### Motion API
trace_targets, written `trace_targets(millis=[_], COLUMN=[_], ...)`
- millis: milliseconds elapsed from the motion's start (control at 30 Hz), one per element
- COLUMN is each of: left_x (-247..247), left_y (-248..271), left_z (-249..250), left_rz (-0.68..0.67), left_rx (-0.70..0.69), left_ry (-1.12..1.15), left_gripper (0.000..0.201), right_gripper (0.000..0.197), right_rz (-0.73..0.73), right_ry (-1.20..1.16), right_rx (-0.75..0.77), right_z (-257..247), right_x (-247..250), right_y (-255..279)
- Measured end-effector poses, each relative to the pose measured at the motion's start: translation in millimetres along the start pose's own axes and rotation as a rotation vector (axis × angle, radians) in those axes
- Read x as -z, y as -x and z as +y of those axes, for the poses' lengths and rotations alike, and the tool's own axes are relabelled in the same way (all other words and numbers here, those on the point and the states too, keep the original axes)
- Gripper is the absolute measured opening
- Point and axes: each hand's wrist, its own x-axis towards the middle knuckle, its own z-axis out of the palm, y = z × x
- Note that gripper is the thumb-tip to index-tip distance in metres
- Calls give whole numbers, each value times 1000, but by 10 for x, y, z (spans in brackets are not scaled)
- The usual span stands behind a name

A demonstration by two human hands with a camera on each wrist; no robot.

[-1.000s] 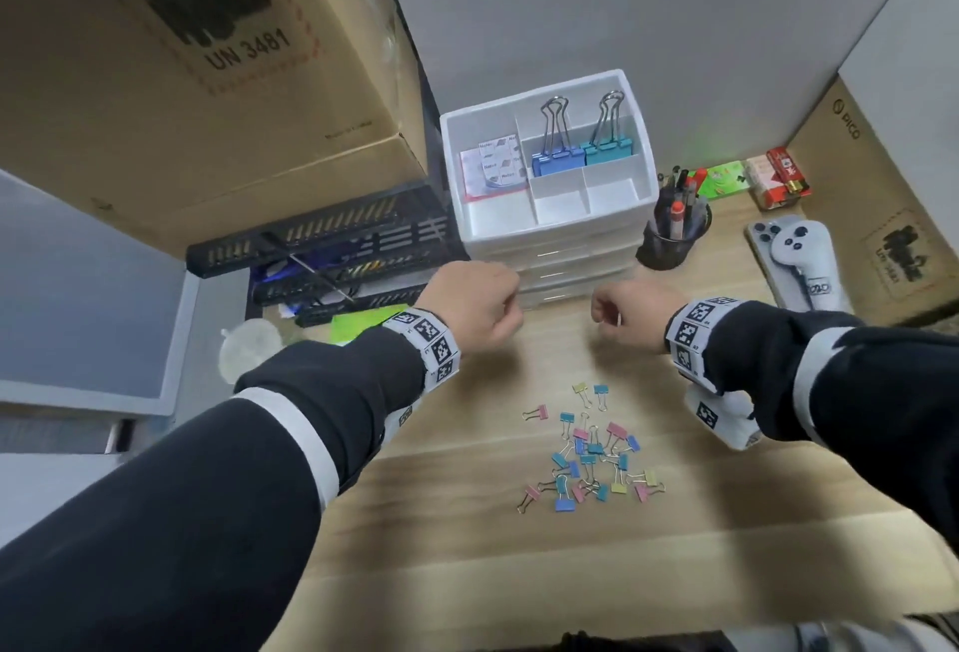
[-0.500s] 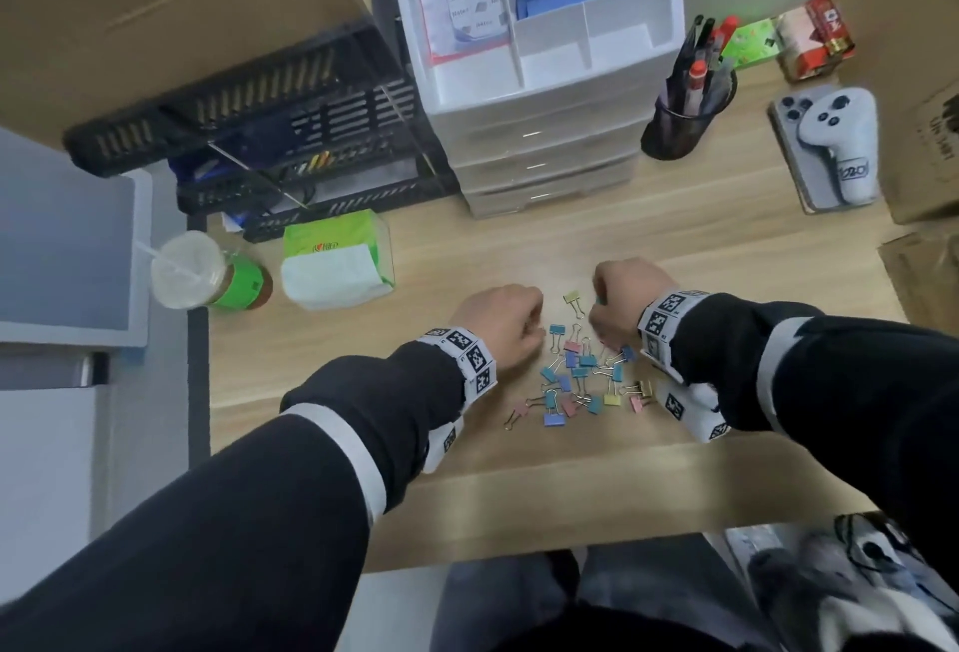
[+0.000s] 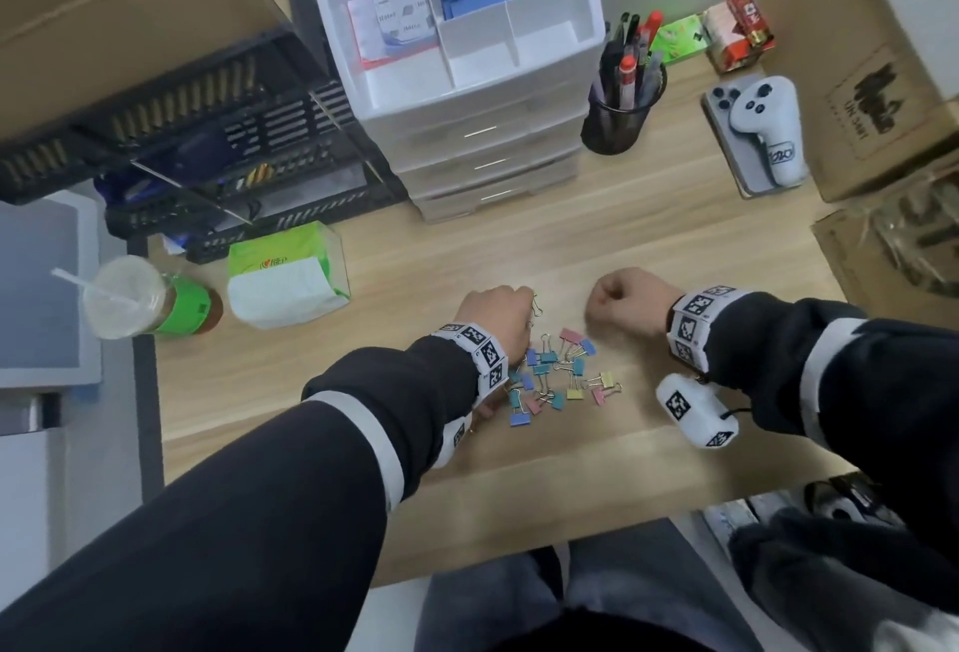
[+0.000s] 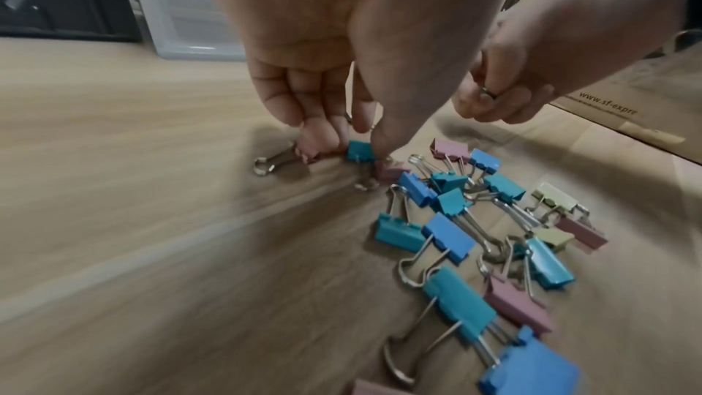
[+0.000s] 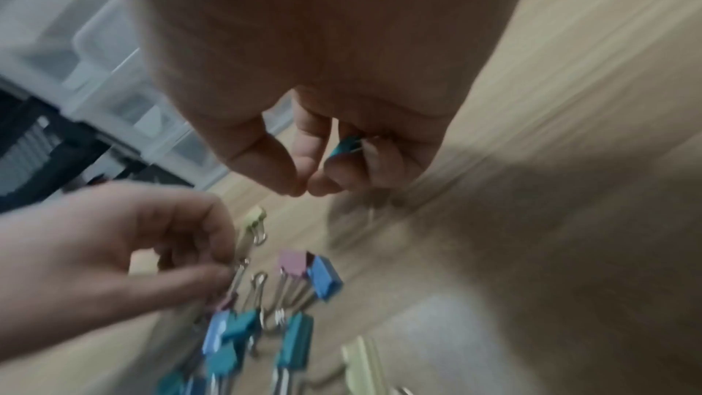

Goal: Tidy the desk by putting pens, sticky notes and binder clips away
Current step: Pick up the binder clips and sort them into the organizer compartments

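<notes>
Your hands have dropped from the drawer unit (image 3: 456,54) to the binder clips (image 3: 558,376) at the surface's (image 3: 674,231) 6 o'clock: left hand (image 3: 495,319) fingers pinch a yellow clip (image 3: 536,306), right hand (image 3: 625,301) fingers curl around a teal clip (image 5: 343,146), gathering for storage.

Matt wood-grain desk (image 3: 648,231), binder clips (image 4: 459,302) — painted bodies, shiny wire handles — smooth white plastic drawers (image 3: 493,132)

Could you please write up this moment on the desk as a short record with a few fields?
left hand: fingertips down among the binder clips, pinching at them
right hand: curled round a teal clip, raised beside the pile
pile: small coloured clips loose on the desk
organiser: big clips and sticky notes in top tray
pen cup: holds pens
</notes>
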Motion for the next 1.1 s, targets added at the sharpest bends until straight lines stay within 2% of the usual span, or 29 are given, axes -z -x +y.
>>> trace_targets(millis=[33, 100, 200, 300, 400, 600, 833, 1000, 1100], left_x=[12, 40, 86, 96, 51, -142, -250, -269, -226], left_y=[5, 24, 94, 181, 290, 488, 470, 433, 435], left_z=[-2, -5, -40, -153, -285, -288, -95, -43, -8], left_rz=[-2, 16, 61, 48, -15, -196, -139, -155, -167], left_rx=[11, 28, 76, 115, 133, 90, 103, 119, 130], left_ry=[15, 63, 249, 361, 333, 191, 98, 112, 118], left_gripper=[14, 16, 23, 29, 20, 18, 31, 22, 27], right_gripper=[7, 13, 21, 21, 15, 13, 19, 10, 15], right_rz=[-35, -95, -144, -112, -72, -15, -15, -13, -6], right_ry=[64, 235, 445, 569, 664, 746, 759, 685, 594], right_rx=[34, 99, 188, 224, 269, 268, 270, 248, 226], right_z=[9, 19, -3, -9, -16, -47, 32, 22, 28], right_x=[-40, -136, -287, -406, -480, -457, -457, -460, -432], right_y=[33, 81, 121, 95, 48, 71, 124, 137, 181])
